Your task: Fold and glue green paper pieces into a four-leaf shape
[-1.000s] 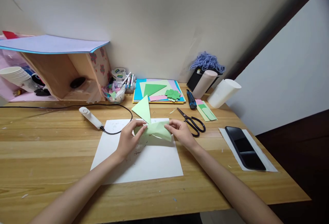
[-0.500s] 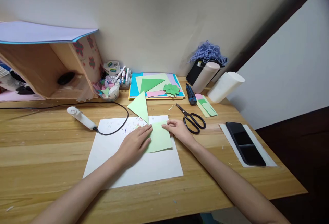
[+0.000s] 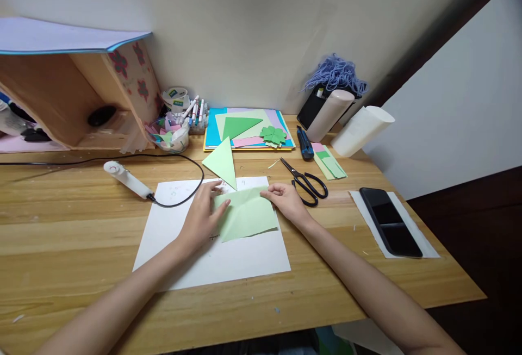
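Note:
A light green sheet of paper (image 3: 247, 216) with faint creases lies over a white sheet (image 3: 253, 260) on the desk. My right hand (image 3: 286, 200) pinches its upper right corner between thumb and fingers. At the left edge is my left hand (image 3: 204, 211), fingers apart, with the thumb resting over the green paper. Just above, a light green paper triangle (image 3: 223, 163) points its lower tip at the sheet's top edge. Black-handled scissors (image 3: 304, 181) lie partly open beyond my right hand.
At the back, a stack of coloured paper (image 3: 212, 133) bears a green paper clover (image 3: 273, 136). A utility knife (image 3: 305, 144) and paper strips (image 3: 329, 162) lie right of it. A white corded tool (image 3: 128, 181) is on the left, a phone (image 3: 389, 222) on the right.
My left hand has lifted off the green paper's face and moved left, its fingers spreading. More of the sheet now shows, shifted slightly right. My right hand keeps its corner.

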Available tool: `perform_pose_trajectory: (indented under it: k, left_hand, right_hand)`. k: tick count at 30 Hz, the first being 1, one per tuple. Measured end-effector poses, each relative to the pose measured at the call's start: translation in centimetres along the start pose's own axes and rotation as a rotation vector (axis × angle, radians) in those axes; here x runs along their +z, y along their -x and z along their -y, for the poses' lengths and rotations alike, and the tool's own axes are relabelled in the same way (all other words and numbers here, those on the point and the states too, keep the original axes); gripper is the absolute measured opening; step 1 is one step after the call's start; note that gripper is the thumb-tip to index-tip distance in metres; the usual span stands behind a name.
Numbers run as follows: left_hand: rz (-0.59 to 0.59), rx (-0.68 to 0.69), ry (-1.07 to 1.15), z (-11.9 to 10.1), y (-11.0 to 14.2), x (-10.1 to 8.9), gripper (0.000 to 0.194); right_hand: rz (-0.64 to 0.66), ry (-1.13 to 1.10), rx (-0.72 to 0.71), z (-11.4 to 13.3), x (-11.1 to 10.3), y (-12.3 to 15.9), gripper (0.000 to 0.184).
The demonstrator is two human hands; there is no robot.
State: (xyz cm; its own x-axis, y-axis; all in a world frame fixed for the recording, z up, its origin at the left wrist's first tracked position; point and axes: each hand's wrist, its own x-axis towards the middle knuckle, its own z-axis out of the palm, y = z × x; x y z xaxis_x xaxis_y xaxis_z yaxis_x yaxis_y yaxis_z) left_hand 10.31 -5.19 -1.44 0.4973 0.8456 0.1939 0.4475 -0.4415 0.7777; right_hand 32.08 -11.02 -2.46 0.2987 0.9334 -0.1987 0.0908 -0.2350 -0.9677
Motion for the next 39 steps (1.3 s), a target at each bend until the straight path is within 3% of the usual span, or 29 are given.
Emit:
perform_pose_trajectory:
  k: [2, 5, 9, 13, 25, 31, 39]
  left_hand:
    - [-0.012, -0.170, 0.216, -0.1, -0.2, -0.3, 0.047]
    - [0.065, -0.365, 0.578, -0.7, -0.1, -0.6, 0.056]
    - [0.094, -0.471, 0.831, -1.2, 0.3, -0.6, 0.050]
    - [0.046, -0.479, 0.802, -0.9, 0.5, -0.5, 0.043]
    - [0.078, -0.540, 0.631, -1.4, 0.2, -1.3, 0.044]
    - [0.116, -0.413, 0.540, -1.0, -0.2, -1.7, 0.040]
    - [0.171, -0.377, 0.431, -1.3, 0.0, -1.5, 0.029]
  right_hand:
    - [-0.003, -0.044, 0.007, 0.0, -0.2, 0.1, 0.032]
    - [-0.004, -0.099, 0.006, -0.1, -0.4, 0.3, 0.034]
    - [0.008, -0.089, -0.027, -0.1, -0.1, 0.6, 0.037]
    - [0.020, -0.042, -0.033, -0.1, 0.0, 0.8, 0.037]
    - [0.002, -0.067, -0.013, 0.7, 0.4, 1.0, 0.031]
    - [0.068, -0.079, -0.012, 0.8, 0.4, 1.1, 0.031]
    - [0.174, -0.063, -0.050, 0.4, 1.0, 1.7, 0.032]
